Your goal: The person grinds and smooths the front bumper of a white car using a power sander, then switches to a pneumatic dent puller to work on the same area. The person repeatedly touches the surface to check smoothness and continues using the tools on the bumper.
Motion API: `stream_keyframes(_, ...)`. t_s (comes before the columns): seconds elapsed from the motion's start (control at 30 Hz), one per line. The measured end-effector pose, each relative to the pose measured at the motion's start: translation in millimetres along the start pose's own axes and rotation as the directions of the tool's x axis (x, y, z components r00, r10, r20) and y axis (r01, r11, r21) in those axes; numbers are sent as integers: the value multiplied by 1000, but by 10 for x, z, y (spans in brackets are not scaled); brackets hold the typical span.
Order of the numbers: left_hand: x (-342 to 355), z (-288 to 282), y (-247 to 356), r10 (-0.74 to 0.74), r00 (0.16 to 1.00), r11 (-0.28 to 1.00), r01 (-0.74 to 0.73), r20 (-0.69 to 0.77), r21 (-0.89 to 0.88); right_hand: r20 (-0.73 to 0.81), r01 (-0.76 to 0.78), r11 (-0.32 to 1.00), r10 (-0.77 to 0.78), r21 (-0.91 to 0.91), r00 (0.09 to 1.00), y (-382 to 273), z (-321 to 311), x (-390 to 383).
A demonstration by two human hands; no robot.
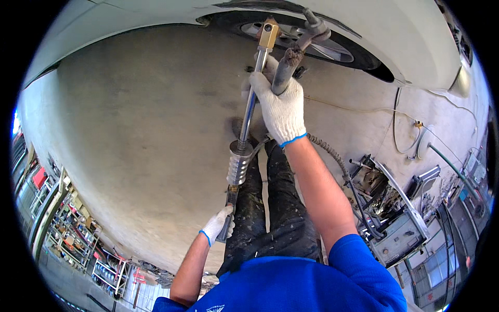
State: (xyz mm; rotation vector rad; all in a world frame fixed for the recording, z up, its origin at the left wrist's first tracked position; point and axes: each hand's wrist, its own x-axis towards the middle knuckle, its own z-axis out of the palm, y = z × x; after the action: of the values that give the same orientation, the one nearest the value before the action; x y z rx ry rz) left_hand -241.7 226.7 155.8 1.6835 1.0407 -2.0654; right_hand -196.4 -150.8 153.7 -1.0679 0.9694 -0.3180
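A slide hammer point(248, 117) runs upright through the middle of the view, with a brass-coloured block point(268, 34) at its far end, a bright shaft and a ribbed silver weight point(238, 166) lower down. My gloved left hand point(217, 224) is closed around its dark handle at the near end. Farther up, my gloved right hand point(282, 106) is wrapped round a thick grey bent metal bar point(284, 73) with a rough, worn joint. Its thumb lies against the shaft; whether some fingers also grip the shaft is hidden. The block overlaps the car wheel point(332, 49) in view; contact cannot be made out.
A pale car body point(140, 13) spans the far side. A coiled dark cable point(332, 153) hangs right of my legs, by a metal cart point(400, 236) with tools. Thin cords point(358, 108) cross the concrete floor point(140, 119). Loaded shelves point(67, 234) stand at left.
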Motion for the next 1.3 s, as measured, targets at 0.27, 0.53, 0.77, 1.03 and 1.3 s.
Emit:
stream_keyframes(0.27,-337,26,242,27,1000,990,-26,-8,137,-27,46,998,-45,43,999,-129,-218,40)
stream_keyframes(0.53,-366,187,255,21,1000,987,-23,14,159,-136,36,999,-35,7,990,-227,-527,-106)
stream_keyframes(0.77,-444,507,142,9,1000,998,-7,-24,58,-154,27,1000,-28,-10,988,-226,-660,-115)
stream_keyframes(1.03,-424,625,-32,64,997,998,-64,-39,-11,-120,-28,1000,29,12,992,-293,-741,-135)
stream_keyframes(1.3,-444,769,-104,80,994,991,-88,-78,-104,-93,-2,1000,3,5,996,-307,-729,-93)
